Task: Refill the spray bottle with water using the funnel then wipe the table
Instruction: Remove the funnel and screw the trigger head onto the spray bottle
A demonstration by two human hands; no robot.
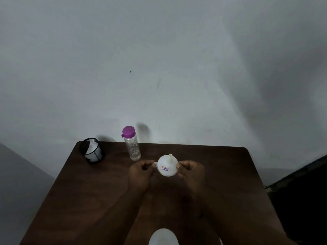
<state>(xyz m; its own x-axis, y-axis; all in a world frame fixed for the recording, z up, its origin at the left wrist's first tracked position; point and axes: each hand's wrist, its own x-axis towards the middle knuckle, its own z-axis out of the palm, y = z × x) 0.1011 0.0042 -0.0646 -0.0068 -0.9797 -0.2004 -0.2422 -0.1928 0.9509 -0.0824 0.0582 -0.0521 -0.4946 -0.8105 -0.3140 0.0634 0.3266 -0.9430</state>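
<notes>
A white funnel (167,166) is held upside down over the middle of the dark wooden table (99,191), its spout pointing up and away and a small red-bordered sticker on its cone. My left hand (140,171) pinches its tab on the left; my right hand (190,171) grips its rim on the right. A clear water bottle (132,145) with a purple cap stands upright behind my left hand. A white rounded object (163,236), perhaps the spray bottle, shows at the bottom edge between my forearms.
A black mesh cup (92,150) with a white cloth inside stands at the table's back left corner. A plain wall rises right behind the table. Something dark stands beside the table's right edge (300,200).
</notes>
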